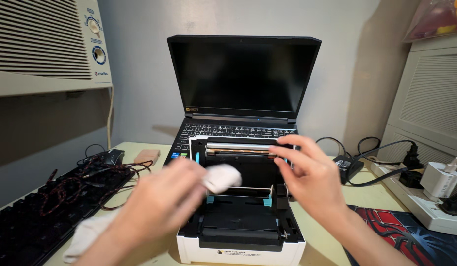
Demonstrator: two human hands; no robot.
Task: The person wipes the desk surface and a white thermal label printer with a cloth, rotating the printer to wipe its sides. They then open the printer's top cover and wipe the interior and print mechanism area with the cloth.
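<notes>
Head view: left hand, blurred, pinches a white cloth wad over the open label printer on the desk before the laptop. Right hand hovers over the printer's right side, fingers spread, holding nothing.

Left hand motion-blurred; keyboard and red mat cut off by picture's edge

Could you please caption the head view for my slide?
Left hand holds a white cloth inside an open label printer; right hand steadies its lid.
</notes>
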